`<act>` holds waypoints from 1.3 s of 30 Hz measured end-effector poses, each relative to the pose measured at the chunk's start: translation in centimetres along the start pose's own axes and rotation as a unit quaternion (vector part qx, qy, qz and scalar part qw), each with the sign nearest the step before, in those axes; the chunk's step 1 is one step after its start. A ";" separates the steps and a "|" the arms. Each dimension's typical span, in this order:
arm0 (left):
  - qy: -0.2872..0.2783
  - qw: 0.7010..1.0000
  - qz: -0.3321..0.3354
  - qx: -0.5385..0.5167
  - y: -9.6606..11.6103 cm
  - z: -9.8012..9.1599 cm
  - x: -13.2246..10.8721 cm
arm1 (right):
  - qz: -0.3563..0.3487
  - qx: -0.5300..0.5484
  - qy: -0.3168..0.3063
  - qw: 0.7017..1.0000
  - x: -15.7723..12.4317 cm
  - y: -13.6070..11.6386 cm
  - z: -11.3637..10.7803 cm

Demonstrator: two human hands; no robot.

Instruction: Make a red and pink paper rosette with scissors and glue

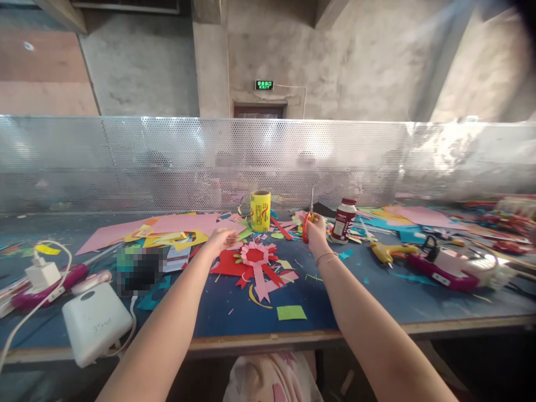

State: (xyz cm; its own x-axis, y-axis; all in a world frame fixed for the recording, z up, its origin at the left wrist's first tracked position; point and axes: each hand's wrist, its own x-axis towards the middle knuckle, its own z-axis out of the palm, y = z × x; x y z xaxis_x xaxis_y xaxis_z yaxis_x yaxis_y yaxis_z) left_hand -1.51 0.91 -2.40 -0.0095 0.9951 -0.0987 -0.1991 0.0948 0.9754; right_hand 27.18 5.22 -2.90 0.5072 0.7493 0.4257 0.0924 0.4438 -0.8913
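My right hand [316, 230] is closed around red-handled scissors [309, 215], whose blades point straight up. My left hand [220, 241] reaches over pink paper [184, 224], fingers curled and pinching its edge beside a pink and red paper rosette [256, 258] that lies flat on the blue table [368, 296]. A yellow tape roll [260, 210] stands upright just behind the rosette. A small bottle with a dark red cap [344, 220] stands right of my right hand.
Coloured paper scraps cover the table. A white box [97, 322] and a charger with cable [42, 273] sit at front left. A yellow glue gun [387, 252] and a pink device [448, 269] lie to the right. A perforated metal screen [167, 162] closes the back.
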 end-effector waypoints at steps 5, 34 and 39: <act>-0.087 0.995 0.038 -0.013 0.0 1.3 -0.6 | 0.006 0.123 -0.189 0.974 -3.7 -4.7 2.1; -0.065 0.986 0.150 -0.014 -0.4 2.2 -0.8 | 0.072 0.018 -0.345 0.935 -7.5 -2.0 5.4; -0.042 0.985 0.170 -0.007 -0.5 2.1 -0.5 | 0.074 0.032 -0.345 0.935 -7.7 -2.2 5.3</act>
State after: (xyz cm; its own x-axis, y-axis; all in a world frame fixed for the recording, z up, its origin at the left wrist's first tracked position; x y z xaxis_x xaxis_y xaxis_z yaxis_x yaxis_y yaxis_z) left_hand 0.62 0.45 -2.43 0.0039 0.9683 0.2499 -0.2129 -0.2434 0.9463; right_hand 18.55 1.11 -3.35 -0.1643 0.9343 0.3165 0.0027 0.3213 -0.9470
